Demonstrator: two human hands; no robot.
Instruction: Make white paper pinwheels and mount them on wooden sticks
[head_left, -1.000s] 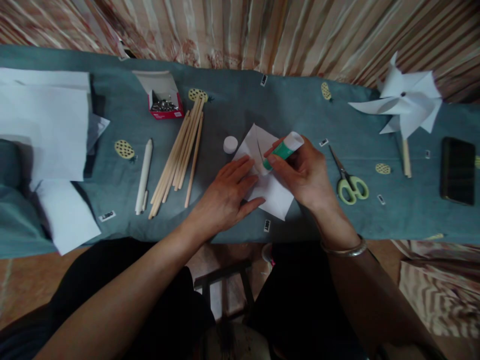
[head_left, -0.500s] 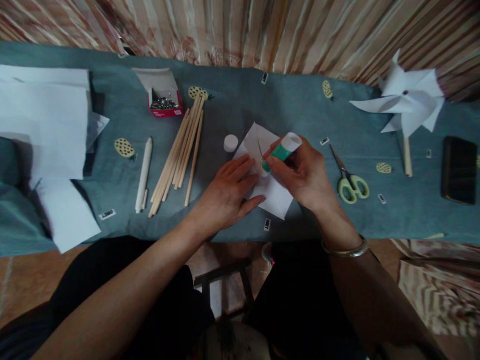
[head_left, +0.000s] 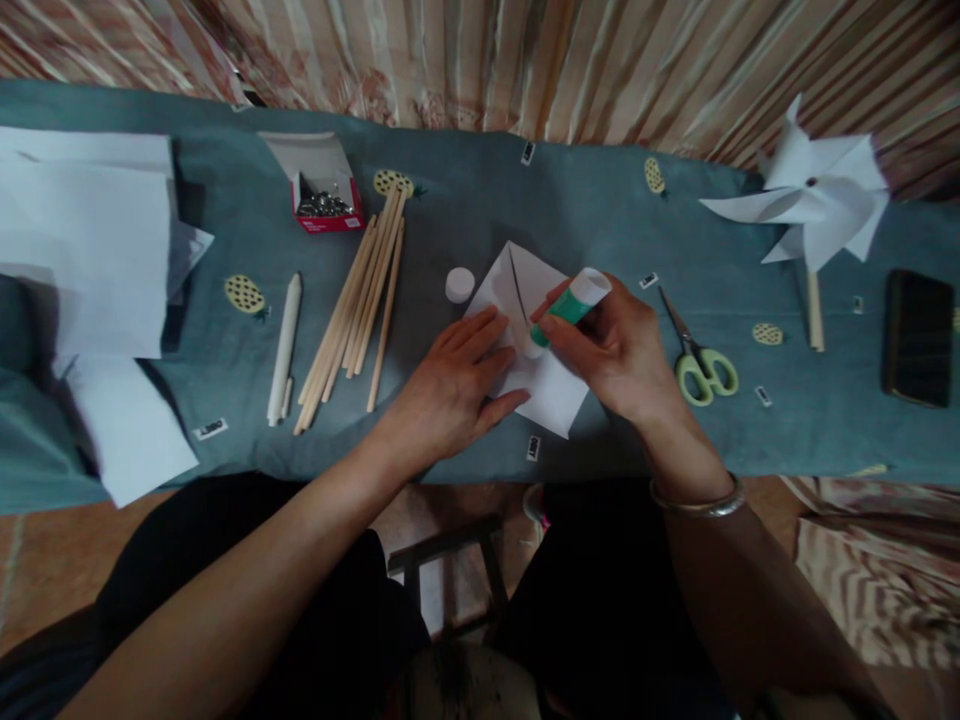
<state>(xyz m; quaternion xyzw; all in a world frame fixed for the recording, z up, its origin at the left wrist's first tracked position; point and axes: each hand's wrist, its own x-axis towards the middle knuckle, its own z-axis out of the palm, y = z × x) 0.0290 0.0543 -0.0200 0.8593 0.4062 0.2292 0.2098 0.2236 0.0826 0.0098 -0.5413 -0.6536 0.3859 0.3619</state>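
A white paper square (head_left: 551, 395) with cut slits lies on the blue cloth (head_left: 480, 200) in front of me. My left hand (head_left: 450, 390) rests flat on its left part, fingers stretched out, pressing it down. My right hand (head_left: 611, 350) grips a green and white glue stick (head_left: 574, 300), tilted, with its tip touching the middle of the paper. The glue stick's white cap (head_left: 460, 284) stands on the cloth just left of the paper.
Several wooden sticks (head_left: 360, 300) and a white rolled stick (head_left: 283, 345) lie to the left, behind them a red box of pins (head_left: 324, 205). White sheets (head_left: 82, 260) sit far left. Green-handled scissors (head_left: 697, 360), a finished paper pinwheel (head_left: 814, 205) and a black phone (head_left: 916, 335) lie right.
The glue stick's tip has shifted slightly across the middle of the paper. My left hand has stayed put on the paper.
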